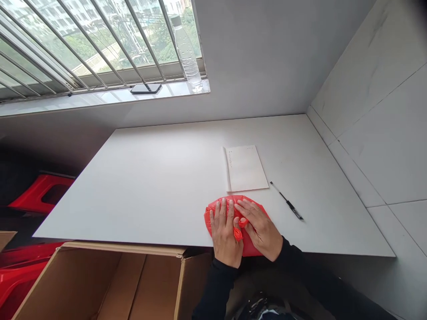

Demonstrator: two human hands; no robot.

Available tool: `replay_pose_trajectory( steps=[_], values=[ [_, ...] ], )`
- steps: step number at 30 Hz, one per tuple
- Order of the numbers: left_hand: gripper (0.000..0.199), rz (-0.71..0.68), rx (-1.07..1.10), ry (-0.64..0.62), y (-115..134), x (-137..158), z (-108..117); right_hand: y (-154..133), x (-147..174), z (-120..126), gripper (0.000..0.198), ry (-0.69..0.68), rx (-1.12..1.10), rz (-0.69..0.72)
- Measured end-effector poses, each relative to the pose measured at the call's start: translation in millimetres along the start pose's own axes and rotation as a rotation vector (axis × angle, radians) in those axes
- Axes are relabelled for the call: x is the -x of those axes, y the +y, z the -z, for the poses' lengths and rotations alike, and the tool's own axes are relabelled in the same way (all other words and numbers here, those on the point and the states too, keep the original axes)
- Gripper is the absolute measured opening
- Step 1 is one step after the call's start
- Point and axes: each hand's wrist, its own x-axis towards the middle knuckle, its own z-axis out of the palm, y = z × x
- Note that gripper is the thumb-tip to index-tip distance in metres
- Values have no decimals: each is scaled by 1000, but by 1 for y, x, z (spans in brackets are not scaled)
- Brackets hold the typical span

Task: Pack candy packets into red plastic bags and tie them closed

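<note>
A red plastic bag [211,215] lies crumpled at the near edge of the white table [153,178]. My left hand [224,233] rests flat on its left part, fingers spread. My right hand [260,226] lies on its right part, fingers pointing left over the bag's knotted handles. Both hands press on the bag and neither grips it. Just beyond the bag lies a cream notebook [246,168], shut. A black pen [287,201] lies to the right of the bag, pointing away at a slant.
An open cardboard box [100,280] stands below the table's near edge at left. Red plastic stools [40,193] sit at far left. On the windowsill are a phone [146,88] and a clear water bottle [187,55]. A tiled wall [376,111] bounds the right.
</note>
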Motion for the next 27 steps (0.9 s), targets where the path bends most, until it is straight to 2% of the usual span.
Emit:
replay_pose_trajectory(
  steps=[5, 9, 11, 13, 16, 18, 20, 22, 25, 27],
  values=[
    [64, 30, -38, -23, -6, 4, -9, 16, 8, -11, 49, -3, 146, 15],
    [61, 47, -18, -37, -3, 3, -9, 18, 9, -12, 48, -49, 78, -24],
    [56, 68, 11, -31, -1, 3, -4, 15, 8, -6, 46, -68, -77, -85],
    [51, 105, 50, -5, 2, 5, 6, 11, 7, 7, 42, -38, -316, -220],
    [48, 198, 114, 58, 0, 9, 28, 12, 3, 32, 37, 133, -716, -473],
    [45, 308, 152, 92, -7, 9, 43, 17, 1, 45, 34, 239, -841, -580],
    [44, 447, 203, 107, -14, 8, 56, 24, 1, 51, 34, 235, -814, -644],
    [47, 584, 294, 95, -14, 9, 66, 25, 4, 53, 40, 145, -724, -662],
    [56, 769, 497, 62, 2, 22, 72, 18, 16, 50, 45, 6, -542, -626],
    [61, 866, 637, 69, 20, 33, 65, 12, 28, 46, 44, -80, -399, -608]
  ],
)
